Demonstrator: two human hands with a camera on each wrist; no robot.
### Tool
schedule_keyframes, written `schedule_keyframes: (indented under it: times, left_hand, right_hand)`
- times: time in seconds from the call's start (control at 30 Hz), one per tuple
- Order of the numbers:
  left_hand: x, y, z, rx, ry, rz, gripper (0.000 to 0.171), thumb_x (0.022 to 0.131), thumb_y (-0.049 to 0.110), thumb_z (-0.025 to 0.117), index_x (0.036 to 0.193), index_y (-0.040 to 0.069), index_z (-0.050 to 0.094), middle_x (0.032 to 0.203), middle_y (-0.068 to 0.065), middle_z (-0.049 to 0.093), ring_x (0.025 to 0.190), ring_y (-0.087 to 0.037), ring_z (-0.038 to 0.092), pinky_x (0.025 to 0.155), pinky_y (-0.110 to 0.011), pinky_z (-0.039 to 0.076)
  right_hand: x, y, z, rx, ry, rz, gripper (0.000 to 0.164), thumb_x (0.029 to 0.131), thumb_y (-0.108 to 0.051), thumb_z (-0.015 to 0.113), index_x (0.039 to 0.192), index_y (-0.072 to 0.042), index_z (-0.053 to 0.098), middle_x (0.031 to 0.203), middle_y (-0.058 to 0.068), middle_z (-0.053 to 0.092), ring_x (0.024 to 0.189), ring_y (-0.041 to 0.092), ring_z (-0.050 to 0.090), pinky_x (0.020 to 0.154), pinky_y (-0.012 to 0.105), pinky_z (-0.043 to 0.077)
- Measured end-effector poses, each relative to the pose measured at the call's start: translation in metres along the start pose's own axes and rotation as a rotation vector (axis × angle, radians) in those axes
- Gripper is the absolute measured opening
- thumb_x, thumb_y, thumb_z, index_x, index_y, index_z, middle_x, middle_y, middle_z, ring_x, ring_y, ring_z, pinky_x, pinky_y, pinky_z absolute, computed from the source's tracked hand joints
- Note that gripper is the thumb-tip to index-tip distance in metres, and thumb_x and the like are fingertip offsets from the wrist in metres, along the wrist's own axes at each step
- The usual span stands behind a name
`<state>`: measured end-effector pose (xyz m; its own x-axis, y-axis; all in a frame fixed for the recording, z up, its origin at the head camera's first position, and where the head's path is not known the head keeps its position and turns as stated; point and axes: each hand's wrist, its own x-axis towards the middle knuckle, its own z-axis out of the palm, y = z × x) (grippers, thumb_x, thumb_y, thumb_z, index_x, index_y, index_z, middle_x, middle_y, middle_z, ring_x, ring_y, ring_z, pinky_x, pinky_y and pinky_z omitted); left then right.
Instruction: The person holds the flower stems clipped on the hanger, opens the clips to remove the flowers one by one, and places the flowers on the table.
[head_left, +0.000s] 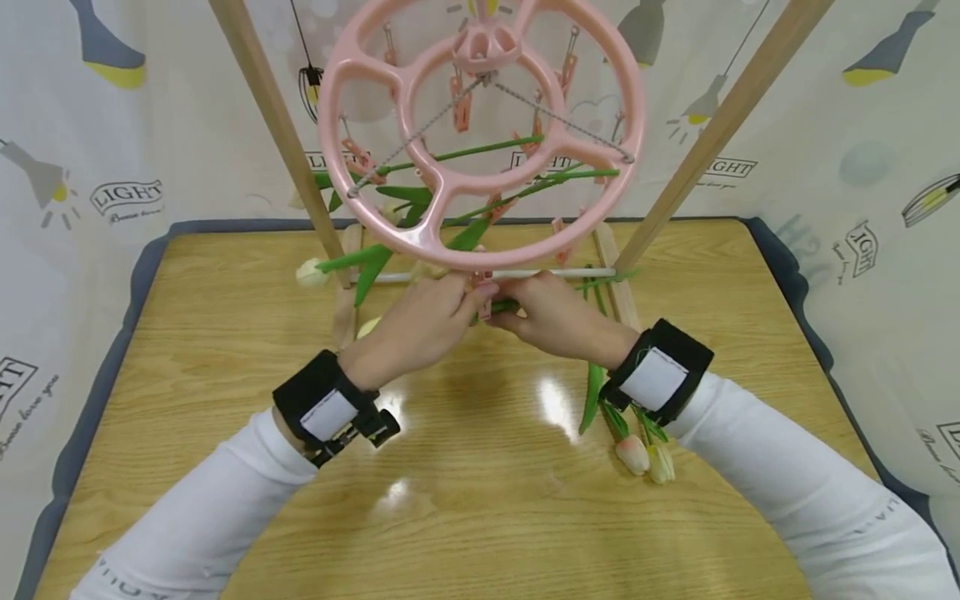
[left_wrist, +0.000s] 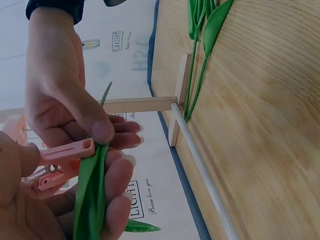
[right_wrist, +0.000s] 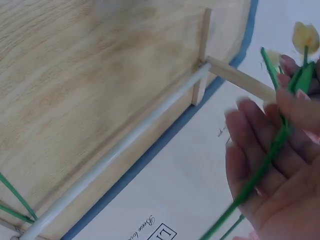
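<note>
My left hand [head_left: 420, 321] holds a pink clothespin [left_wrist: 67, 152], its thumb on the clip, while its fingers curl behind the green leaves of an artificial tulip [left_wrist: 90, 200]. The clip's end meets the leaves. From the other side my right hand [head_left: 555, 312] pinches the tulip's green stem [right_wrist: 262, 167] between thumb and fingers; the stem runs across its palm in the right wrist view. A pale yellow bloom [right_wrist: 306, 39] shows beyond the hands there. Above both hands hangs a round pink drying rack [head_left: 427, 242] with several clothespins, some gripping tulips by their stems or leaves.
Wooden posts [head_left: 723, 125] rise on both sides of the rack, joined low by a white bar [head_left: 562, 272]. Loose tulips [head_left: 633, 454] lie on the wooden table [head_left: 480, 517] beside the right wrist. A printed cloth [head_left: 825, 75] encloses the back and sides.
</note>
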<state>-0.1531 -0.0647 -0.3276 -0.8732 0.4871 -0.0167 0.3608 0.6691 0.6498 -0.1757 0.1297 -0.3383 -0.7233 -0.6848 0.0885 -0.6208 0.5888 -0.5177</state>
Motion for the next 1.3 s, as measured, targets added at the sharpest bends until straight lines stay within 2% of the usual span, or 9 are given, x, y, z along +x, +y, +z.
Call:
schedule_keyframes:
  times: [0.1, 0.23, 0.43, 0.6, 0.8, 0.9, 1.0, 1.07, 1.3]
  left_hand:
    - [0.0, -0.002, -0.001, 0.006, 0.019, 0.042, 0.034, 0.107, 0.034, 0.037, 0.133, 0.015, 0.05, 0.089, -0.001, 0.059, 0.072, -0.015, 0.055, 0.067, -0.031, 0.047]
    - [0.0, -0.003, 0.0, -0.021, 0.062, 0.09, 0.032, 0.106, 0.027, 0.045, 0.134, 0.013, 0.051, 0.099, -0.002, 0.061, 0.081, -0.015, 0.058, 0.073, -0.031, 0.05]
    - [0.003, -0.002, 0.003, -0.046, 0.065, 0.058, 0.033, 0.107, 0.023, 0.041, 0.134, 0.008, 0.051, 0.095, -0.007, 0.06, 0.075, -0.017, 0.054, 0.069, -0.031, 0.049]
    - [0.005, -0.003, 0.004, -0.041, 0.071, 0.037, 0.036, 0.108, 0.022, 0.037, 0.137, 0.006, 0.049, 0.089, -0.008, 0.059, 0.069, -0.018, 0.05, 0.063, -0.031, 0.045]
    - [0.006, -0.001, 0.005, -0.007, 0.086, 0.029, 0.044, 0.108, 0.022, 0.037, 0.148, 0.004, 0.039, 0.086, -0.006, 0.057, 0.07, -0.018, 0.052, 0.064, -0.03, 0.045]
    - [0.006, 0.003, 0.007, 0.022, 0.095, 0.004, 0.037, 0.108, 0.023, 0.037, 0.138, 0.005, 0.048, 0.08, -0.004, 0.054, 0.067, -0.018, 0.051, 0.061, -0.03, 0.044]
    - [0.006, 0.006, 0.008, 0.077, 0.126, -0.021, 0.026, 0.107, 0.024, 0.039, 0.113, 0.006, 0.058, 0.074, -0.004, 0.05, 0.064, -0.019, 0.051, 0.058, -0.035, 0.045]
    - [0.006, 0.007, 0.009, 0.095, 0.146, -0.043, 0.024, 0.107, 0.024, 0.041, 0.103, 0.007, 0.057, 0.074, -0.005, 0.052, 0.066, -0.022, 0.053, 0.061, -0.039, 0.047]
    - [0.004, 0.009, 0.01, 0.104, 0.161, -0.108, 0.026, 0.107, 0.024, 0.039, 0.108, 0.007, 0.058, 0.081, -0.01, 0.059, 0.077, -0.028, 0.062, 0.069, -0.047, 0.051]
  right_hand:
    - [-0.001, 0.002, -0.008, 0.034, -0.06, -0.022, 0.028, 0.095, -0.014, 0.066, 0.122, -0.005, 0.066, 0.11, 0.008, 0.072, 0.089, 0.014, 0.068, 0.08, 0.032, 0.055]
    - [-0.001, 0.004, -0.016, 0.063, -0.08, -0.032, 0.024, 0.099, -0.011, 0.058, 0.12, -0.006, 0.069, 0.099, 0.006, 0.073, 0.076, 0.012, 0.061, 0.072, 0.031, 0.051]
    - [0.002, 0.006, -0.014, 0.067, -0.025, -0.05, 0.023, 0.094, -0.01, 0.065, 0.116, -0.006, 0.071, 0.102, 0.007, 0.074, 0.092, 0.016, 0.068, 0.083, 0.034, 0.054]
    - [0.003, 0.0, -0.007, -0.055, 0.057, -0.058, 0.018, 0.09, -0.009, 0.071, 0.107, -0.005, 0.073, 0.099, 0.008, 0.075, 0.094, 0.02, 0.069, 0.093, 0.04, 0.052]
    - [0.003, -0.013, -0.002, -0.223, 0.087, 0.004, 0.015, 0.091, -0.011, 0.07, 0.105, -0.004, 0.07, 0.095, 0.01, 0.072, 0.074, 0.019, 0.064, 0.074, 0.038, 0.054]
    - [0.003, -0.018, 0.0, -0.254, 0.093, 0.038, 0.017, 0.094, -0.008, 0.065, 0.11, -0.002, 0.068, 0.094, 0.012, 0.07, 0.068, 0.02, 0.059, 0.069, 0.037, 0.052]
    - [0.004, -0.022, 0.002, -0.258, 0.1, 0.06, 0.022, 0.095, -0.006, 0.061, 0.116, -0.001, 0.066, 0.096, 0.013, 0.07, 0.072, 0.021, 0.061, 0.066, 0.038, 0.052]
    - [0.005, -0.023, 0.003, -0.26, 0.105, 0.065, 0.025, 0.094, -0.004, 0.06, 0.118, -0.001, 0.065, 0.096, 0.013, 0.07, 0.073, 0.022, 0.061, 0.072, 0.04, 0.053]
    - [0.006, -0.022, 0.006, -0.249, 0.108, 0.029, 0.01, 0.094, -0.002, 0.06, 0.1, -0.003, 0.069, 0.083, 0.01, 0.067, 0.064, 0.018, 0.055, 0.062, 0.033, 0.049]
